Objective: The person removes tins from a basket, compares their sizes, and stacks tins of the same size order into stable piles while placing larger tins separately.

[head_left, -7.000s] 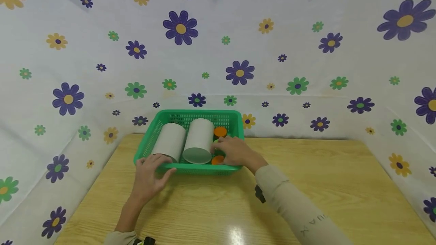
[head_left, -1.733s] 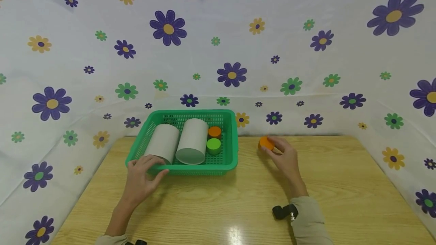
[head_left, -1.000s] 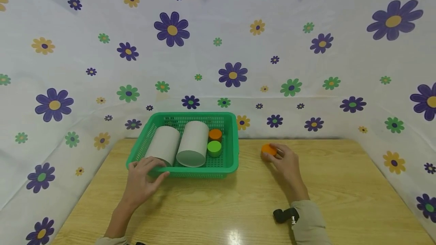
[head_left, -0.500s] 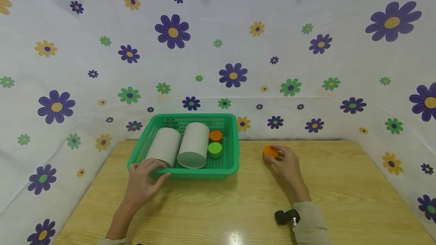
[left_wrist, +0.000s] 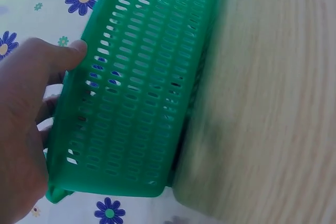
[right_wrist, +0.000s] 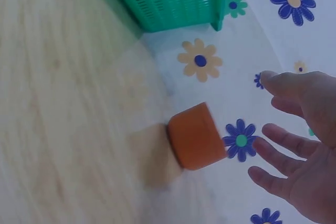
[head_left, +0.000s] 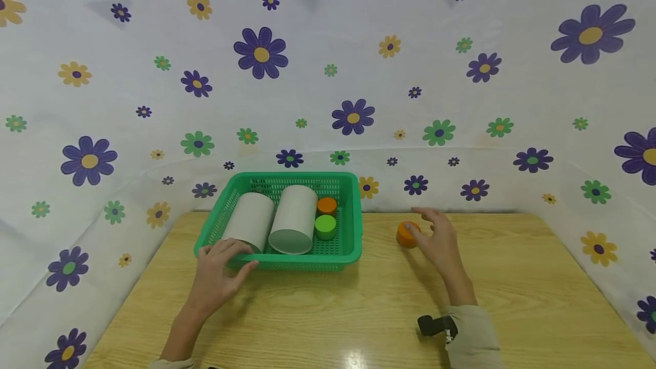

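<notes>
My left hand (head_left: 216,277) grips the front rim of a green plastic basket (head_left: 302,259) near its left corner. In the left wrist view, the thumb lies outside the rim (left_wrist: 73,85) and the other fingers are on the inner side. To the basket's right, a short orange cylinder (head_left: 407,236) stands on the wooden table. My right hand (head_left: 442,244) is spread just right of it and holds nothing. The right wrist view shows a gap between those fingers and the orange cylinder (right_wrist: 195,137).
Inside the basket lie two large white cylinders (head_left: 250,220) side by side. Right of them are another orange cylinder (head_left: 327,206) and a lime-green one (head_left: 325,226). Behind the wooden table (head_left: 318,318) hangs a white cloth (head_left: 307,95) with printed flowers.
Seven seconds ago my right hand was inside the basket; later it held the orange cylinder on the table. Now its fingers have let go and spread. My left hand stays on the rim.
</notes>
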A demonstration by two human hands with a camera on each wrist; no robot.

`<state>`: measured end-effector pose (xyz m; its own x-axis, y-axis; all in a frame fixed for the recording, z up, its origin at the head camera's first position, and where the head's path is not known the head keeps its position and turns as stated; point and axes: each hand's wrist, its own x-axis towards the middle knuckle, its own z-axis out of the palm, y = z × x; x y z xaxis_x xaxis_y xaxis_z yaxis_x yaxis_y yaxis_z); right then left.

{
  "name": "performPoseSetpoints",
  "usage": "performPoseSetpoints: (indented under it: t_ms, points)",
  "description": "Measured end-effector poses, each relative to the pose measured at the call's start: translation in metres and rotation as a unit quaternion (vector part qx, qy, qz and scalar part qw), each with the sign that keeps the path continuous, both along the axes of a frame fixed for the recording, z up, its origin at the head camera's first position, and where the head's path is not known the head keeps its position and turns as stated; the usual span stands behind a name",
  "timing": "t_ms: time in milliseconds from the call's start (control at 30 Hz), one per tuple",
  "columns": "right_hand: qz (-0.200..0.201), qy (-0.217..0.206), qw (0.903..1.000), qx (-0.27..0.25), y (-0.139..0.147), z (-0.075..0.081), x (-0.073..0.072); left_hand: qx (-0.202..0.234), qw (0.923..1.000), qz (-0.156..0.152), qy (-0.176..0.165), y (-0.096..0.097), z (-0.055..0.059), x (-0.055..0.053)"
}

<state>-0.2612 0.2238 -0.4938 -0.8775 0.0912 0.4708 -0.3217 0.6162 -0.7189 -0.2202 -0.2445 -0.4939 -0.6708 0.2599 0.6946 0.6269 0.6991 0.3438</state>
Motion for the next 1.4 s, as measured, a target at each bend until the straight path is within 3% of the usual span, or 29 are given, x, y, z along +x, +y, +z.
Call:
performPoseSetpoints:
  t_ms: [433,800,1133,1400]
  points:
    - [0.019,0.033,0.999,-0.024,-0.013,0.024,0.008,-0.024,0.9996,0.013,-0.003,0.004,0.005,0.006]
    - [0.046,0.042,0.9974,-0.035,-0.028,0.031,0.01,0.066,0.997,-0.034,-0.02,0.005,0.003,0.002]
    - [0.081,0.06,0.9934,-0.056,-0.04,0.04,0.017,0.086,0.9951,-0.038,-0.032,0.008,0.003,-0.002]
    - [0.123,0.083,0.9881,-0.041,-0.058,0.039,0.022,0.087,0.9949,-0.041,-0.03,0.005,0.001,-0.001]
